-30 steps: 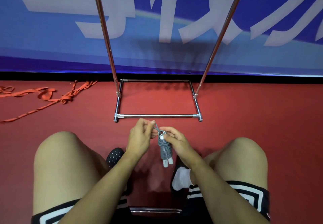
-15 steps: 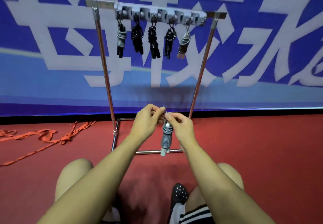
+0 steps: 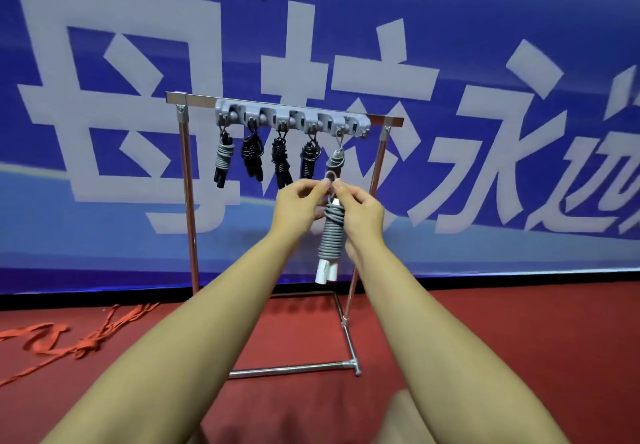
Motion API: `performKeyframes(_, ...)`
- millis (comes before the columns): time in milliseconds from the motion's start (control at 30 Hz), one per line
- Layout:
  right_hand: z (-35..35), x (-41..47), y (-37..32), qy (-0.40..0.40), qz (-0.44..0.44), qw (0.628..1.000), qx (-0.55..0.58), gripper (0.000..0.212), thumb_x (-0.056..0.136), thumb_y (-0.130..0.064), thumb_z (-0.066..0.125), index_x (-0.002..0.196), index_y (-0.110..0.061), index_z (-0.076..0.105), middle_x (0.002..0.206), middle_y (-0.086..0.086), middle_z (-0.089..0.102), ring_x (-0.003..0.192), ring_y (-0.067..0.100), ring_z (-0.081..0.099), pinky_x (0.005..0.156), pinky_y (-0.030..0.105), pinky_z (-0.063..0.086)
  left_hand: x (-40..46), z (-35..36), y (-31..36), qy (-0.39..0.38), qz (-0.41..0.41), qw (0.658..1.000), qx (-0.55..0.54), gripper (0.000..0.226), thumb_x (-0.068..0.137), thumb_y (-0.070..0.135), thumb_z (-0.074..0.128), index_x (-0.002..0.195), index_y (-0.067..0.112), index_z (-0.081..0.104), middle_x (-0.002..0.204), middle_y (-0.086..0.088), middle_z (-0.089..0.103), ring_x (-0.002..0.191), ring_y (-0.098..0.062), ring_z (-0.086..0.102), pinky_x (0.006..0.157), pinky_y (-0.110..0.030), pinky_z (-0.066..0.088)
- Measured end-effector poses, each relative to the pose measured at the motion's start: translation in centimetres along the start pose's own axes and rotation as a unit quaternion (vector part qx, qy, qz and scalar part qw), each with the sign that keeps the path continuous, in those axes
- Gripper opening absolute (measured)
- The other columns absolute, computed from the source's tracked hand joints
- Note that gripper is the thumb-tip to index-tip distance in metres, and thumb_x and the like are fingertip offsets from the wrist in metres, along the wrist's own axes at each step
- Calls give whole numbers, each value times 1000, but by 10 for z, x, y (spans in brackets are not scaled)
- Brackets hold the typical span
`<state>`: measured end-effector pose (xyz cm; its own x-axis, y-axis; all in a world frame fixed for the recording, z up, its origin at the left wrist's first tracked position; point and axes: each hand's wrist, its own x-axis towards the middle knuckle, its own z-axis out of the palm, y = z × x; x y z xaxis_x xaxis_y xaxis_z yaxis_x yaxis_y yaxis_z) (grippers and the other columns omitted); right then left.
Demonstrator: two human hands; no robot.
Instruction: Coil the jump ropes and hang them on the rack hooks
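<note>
Rack hooks (image 3: 292, 121): five coiled ropes hung | your left hand (image 3: 298, 206) and right hand (image 3: 360, 213): both pinch the loop atop the grey coiled rope (image 3: 331, 236), held below the hooks | remaining: hang it.

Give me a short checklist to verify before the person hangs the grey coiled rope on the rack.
1. Grey coiled rope wound tightly: ok.
2. Top loop pinched by left hand and right hand: ok.
3. Free hook on the hook bar: cannot tell; all five visible hooks carry ropes.
4. Loop level with the hooks: not ok, it is lower.
5. Rack standing upright: ok.
</note>
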<state>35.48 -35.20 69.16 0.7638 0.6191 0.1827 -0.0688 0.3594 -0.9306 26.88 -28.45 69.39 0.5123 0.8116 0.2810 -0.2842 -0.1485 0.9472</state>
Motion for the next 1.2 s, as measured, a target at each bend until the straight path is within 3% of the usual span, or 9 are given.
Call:
performKeyframes(133,1,37,-24,16,-24,1000,-1,11,96,-17,71,91,-8,76,75,-1,74,66,10,69,65,31,61,42,25,5,6,16,1000,-9,9,97,19,69,97,12,74,89,-2,75,76,-2,70,73,-25,60)
performKeyframes(333,-8,118,-30,44,-38,998,-30,13,94,-22,74,89,-11,77,86,8,76,75,16,72,60,26,58,122,69,-9,16,6,1000,-2,15,98,24,67,97,12,75,91,-4,76,85,-17,71,80,-37,61)
performKeyframes(467,-19,182,-21,65,-46,995,-53,15,94,-25,74,88,-13,78,85,7,77,82,27,75,71,40,64,179,97,-26,17,-31,999,16,18,98,28,66,91,15,77,74,4,71,70,-17,64,53,-25,49)
performKeyframes(500,-22,198,-20,70,-46,995,-58,14,94,-25,74,88,-12,78,85,6,77,83,28,75,73,40,64,194,105,-31,20,-41,999,12,17,98,27,67,87,17,77,77,2,73,73,-17,67,55,-27,53)
performKeyframes(567,-27,230,-16,76,-50,993,-72,15,96,-25,72,90,-12,77,85,5,77,81,23,73,72,37,64,221,118,-39,23,-47,999,0,16,95,27,69,84,19,78,85,-1,77,85,-20,73,80,-40,62)
performKeyframes(633,-33,262,-9,82,-55,990,-98,17,96,-29,71,91,-14,77,88,4,77,83,20,73,77,40,64,246,129,-48,31,-53,998,9,17,95,27,69,85,17,79,88,-4,79,94,-24,74,92,-47,60)
performKeyframes(1000,-41,341,30,105,-40,982,-151,24,99,-31,67,97,-9,76,83,-2,70,81,19,69,83,45,62,309,153,-87,110,-81,988,79,28,92,27,67,70,12,75,71,-6,71,71,-28,63,69,-35,51)
performKeyframes(1133,-45,334,32,92,-41,985,-142,19,97,-24,70,99,-6,77,78,-11,67,74,7,66,68,24,57,304,142,-93,87,-14,983,162,24,97,27,64,80,15,77,75,0,71,72,-19,62,70,-33,52)
performKeyframes(1200,-43,326,28,96,-52,979,-170,17,98,-20,67,106,-9,77,86,-10,69,78,4,65,62,15,52,297,136,-91,66,13,983,173,19,98,25,64,102,13,78,95,1,76,90,-15,68,86,-36,56)
